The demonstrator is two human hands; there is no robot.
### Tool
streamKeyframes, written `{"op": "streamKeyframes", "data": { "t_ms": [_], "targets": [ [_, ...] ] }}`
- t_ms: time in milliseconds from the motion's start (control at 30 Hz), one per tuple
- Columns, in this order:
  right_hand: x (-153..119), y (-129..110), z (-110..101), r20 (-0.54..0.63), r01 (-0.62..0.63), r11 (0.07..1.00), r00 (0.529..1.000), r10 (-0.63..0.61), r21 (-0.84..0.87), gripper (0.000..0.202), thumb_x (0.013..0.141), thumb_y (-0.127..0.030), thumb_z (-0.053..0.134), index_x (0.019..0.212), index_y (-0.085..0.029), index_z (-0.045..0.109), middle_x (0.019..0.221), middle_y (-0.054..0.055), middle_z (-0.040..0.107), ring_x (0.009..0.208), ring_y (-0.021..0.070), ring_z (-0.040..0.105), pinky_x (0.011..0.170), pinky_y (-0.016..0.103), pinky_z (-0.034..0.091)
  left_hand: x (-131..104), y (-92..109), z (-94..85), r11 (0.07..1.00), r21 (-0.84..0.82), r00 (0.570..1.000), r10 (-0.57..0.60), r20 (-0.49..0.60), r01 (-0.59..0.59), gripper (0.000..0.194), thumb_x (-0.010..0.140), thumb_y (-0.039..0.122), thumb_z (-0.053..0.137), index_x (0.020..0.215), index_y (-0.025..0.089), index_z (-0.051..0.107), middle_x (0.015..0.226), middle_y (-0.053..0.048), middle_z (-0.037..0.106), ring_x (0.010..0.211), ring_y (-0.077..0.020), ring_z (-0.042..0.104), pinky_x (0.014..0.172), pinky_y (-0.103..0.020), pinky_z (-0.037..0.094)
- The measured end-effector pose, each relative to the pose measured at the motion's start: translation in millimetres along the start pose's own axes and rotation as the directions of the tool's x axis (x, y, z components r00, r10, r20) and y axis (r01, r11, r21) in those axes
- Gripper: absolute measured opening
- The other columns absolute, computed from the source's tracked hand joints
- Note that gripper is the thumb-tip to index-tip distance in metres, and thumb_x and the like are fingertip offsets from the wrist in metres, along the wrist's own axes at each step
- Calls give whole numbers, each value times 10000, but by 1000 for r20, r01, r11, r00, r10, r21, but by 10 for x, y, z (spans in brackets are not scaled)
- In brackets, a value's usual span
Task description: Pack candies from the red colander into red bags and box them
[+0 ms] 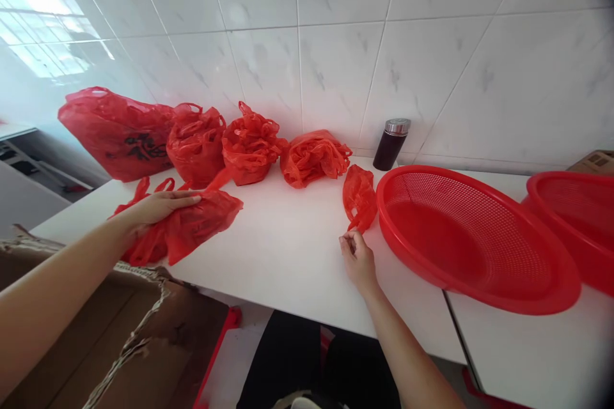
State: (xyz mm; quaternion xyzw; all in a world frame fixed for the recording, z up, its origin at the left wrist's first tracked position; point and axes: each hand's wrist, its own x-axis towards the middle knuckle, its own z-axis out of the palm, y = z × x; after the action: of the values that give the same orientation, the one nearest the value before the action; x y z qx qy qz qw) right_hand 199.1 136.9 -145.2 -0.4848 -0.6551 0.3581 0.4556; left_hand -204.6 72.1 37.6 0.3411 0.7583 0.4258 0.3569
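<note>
My left hand [165, 206] lies over a crumpled red plastic bag [211, 214] near the table's left front edge. Its fingers are pressed together on the bag, and the thumb is mostly hidden. More red film and loose handles spread beneath and behind that wrist. On the right, my right hand [359, 259] is closed, its fingertips at the twisted end of a small red plastic bag [359, 195]. That bag rests against the side of a large red plastic basket [441, 243]. How firmly the fingers pinch the twisted end is partly hidden.
Against the tiled wall stand a large red bag [115, 134] and several bunched red bags [252, 147]. A dark flask [391, 144] stands behind the basket. Another red basket [580, 217] is far right. Below the table's left side sits an open cardboard box [96, 326] with torn edges.
</note>
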Motion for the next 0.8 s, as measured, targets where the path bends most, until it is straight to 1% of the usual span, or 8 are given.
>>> {"op": "streamKeyframes", "data": {
  "t_ms": [133, 200, 300, 433, 533, 633, 733, 800],
  "targets": [
    [-4, -2, 0, 2, -5, 1000, 1000, 5, -8, 222, 911, -445, 465, 885, -225, 488, 749, 1, 590, 637, 158, 526, 611, 263, 403, 73, -191, -68, 1000, 20, 997, 18, 71, -20, 699, 714, 412, 768, 1333, 192, 530, 992, -58, 750, 826, -177, 698, 813, -352, 569],
    [-5, -1, -1, 3, -8, 1000, 1000, 8, -9, 216, 912, -438, 463, 886, -225, 490, 744, -1, 589, 638, 156, 527, 609, 260, 402, 96, -321, -115, 995, 76, 997, 54, 52, -57, 625, 816, 392, 669, 1381, 213, 470, 1053, -36, 735, 888, -155, 678, 854, -319, 543],
    [-4, 2, -3, 7, -11, 1000, 1000, 11, -9, 212, 914, -435, 462, 883, -227, 491, 743, -6, 586, 629, 151, 520, 608, 258, 399, 138, -524, -231, 966, 255, 997, 66, -48, -52, 536, 880, 339, 558, 1374, 156, 460, 1045, -61, 729, 965, -204, 651, 860, -347, 525],
    [-2, 2, -3, 14, -8, 1000, 1000, 8, -10, 216, 918, -440, 462, 886, -229, 488, 750, -4, 589, 640, 156, 526, 623, 263, 408, 140, -662, -354, 834, 552, 964, 159, -214, -16, 495, 838, 344, 557, 1273, 111, 529, 1085, -119, 701, 1068, -310, 587, 946, -443, 442],
    [1, 2, 2, 9, -6, 1000, 1000, 6, -14, 217, 922, -439, 456, 886, -227, 489, 733, -6, 577, 630, 156, 520, 611, 262, 406, 18, -629, -263, 719, 692, 923, 307, -231, -66, 500, 846, 395, 507, 1285, 156, 515, 1299, -134, 596, 1214, -344, 494, 1040, -461, 341],
    [8, 5, 11, 4, 2, 1000, 1000, -2, -25, 212, 920, -430, 458, 870, -226, 489, 686, -20, 553, 597, 148, 504, 583, 255, 396, -136, -579, -39, 596, 786, 913, 393, -106, -165, 376, 853, 454, 477, 1144, 248, 598, 1311, -70, 596, 1247, -319, 475, 1056, -410, 313],
    [13, 5, 22, -4, 19, 999, 1000, -19, -48, 209, 920, -417, 452, 859, -222, 496, 658, -28, 547, 575, 141, 499, 562, 248, 392, -163, -595, 135, 604, 766, 973, 187, 133, -221, 337, 757, 518, 576, 940, 252, 674, 1015, -57, 731, 982, -300, 636, 908, -354, 424],
    [3, -2, 27, -18, 32, 997, 999, -33, -71, 210, 923, -409, 444, 866, -219, 513, 648, -30, 546, 568, 139, 503, 556, 246, 395, -87, -627, 176, 663, 723, 978, 71, 197, -194, 357, 633, 524, 672, 825, 224, 698, 881, -78, 755, 890, -322, 667, 859, -362, 444]
  ]
}}
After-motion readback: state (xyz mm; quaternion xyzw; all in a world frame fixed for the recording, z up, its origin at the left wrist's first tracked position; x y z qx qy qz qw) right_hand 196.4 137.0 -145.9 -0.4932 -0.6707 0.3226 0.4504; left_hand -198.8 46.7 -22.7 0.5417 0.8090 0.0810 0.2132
